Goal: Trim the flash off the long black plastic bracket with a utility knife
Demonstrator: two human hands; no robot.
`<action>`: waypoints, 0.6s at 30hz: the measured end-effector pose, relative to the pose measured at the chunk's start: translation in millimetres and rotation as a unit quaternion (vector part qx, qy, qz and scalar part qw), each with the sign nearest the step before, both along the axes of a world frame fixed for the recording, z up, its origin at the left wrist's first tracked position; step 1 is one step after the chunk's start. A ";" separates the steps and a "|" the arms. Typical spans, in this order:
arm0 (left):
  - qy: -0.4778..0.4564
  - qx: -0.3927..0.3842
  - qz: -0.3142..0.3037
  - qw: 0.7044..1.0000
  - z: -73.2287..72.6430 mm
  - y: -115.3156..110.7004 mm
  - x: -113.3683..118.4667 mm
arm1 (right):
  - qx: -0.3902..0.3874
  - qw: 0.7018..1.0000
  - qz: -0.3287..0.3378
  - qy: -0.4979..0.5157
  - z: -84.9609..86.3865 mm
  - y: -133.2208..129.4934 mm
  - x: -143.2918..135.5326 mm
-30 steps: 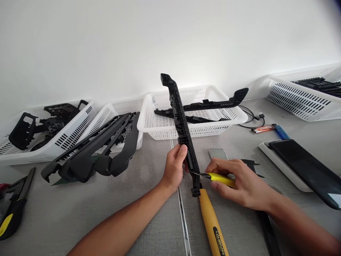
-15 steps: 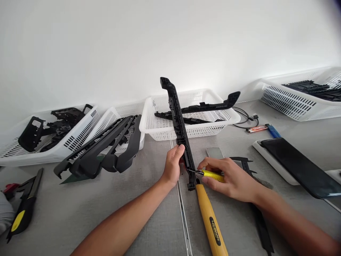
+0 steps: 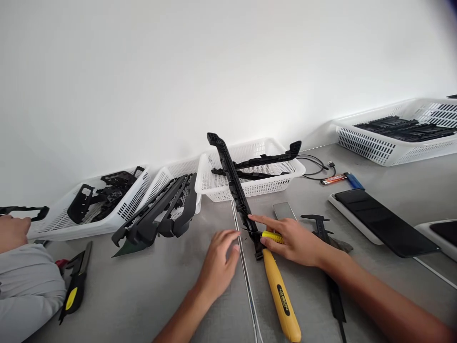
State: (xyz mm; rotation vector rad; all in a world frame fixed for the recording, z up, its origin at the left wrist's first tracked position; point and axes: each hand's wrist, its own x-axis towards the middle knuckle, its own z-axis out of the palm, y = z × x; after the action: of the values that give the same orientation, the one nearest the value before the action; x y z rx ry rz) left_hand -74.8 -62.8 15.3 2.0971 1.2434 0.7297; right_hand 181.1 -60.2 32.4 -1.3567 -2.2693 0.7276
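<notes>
A long black plastic trim piece (image 3: 233, 188) lies at a slant, its bent far end above a white basket and its near end by my hands. My right hand (image 3: 291, 238) is closed round a small tool with a ribbed yellow handle (image 3: 273, 237). The tool's thin dark tip lies across the trim piece's near end, and my index finger stretches onto the trim piece. My left hand (image 3: 217, 262) is just left of the trim piece, fingers apart and holding nothing. A larger tool with a yellow body (image 3: 282, 297) lies just below the trim piece's near end.
Behind stands the white basket (image 3: 250, 190) with black trim pieces. More baskets (image 3: 124, 209) of black parts are left and right (image 3: 371, 147). At right lie calipers (image 3: 323, 231), a phone (image 3: 385, 221), a lighter (image 3: 353, 181) and a cable. A co-worker's sleeve (image 3: 30, 286) is at left.
My left hand has let go of the trim piece and moved down and left. My right index finger has stretched onto the trim piece. A co-worker's hand with a black part has come into view at left.
</notes>
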 end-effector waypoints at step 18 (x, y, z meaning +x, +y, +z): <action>0.254 0.157 -0.028 0.954 3.1 -20.9 8.2 | 0.048 0.997 -0.014 -0.066 -2.7 -6.1 -12.2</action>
State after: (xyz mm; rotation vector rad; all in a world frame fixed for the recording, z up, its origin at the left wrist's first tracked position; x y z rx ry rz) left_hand -66.5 -83.6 18.5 2.6873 1.3900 0.3873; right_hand 168.9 -66.3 29.6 -1.4259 -2.3497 0.5265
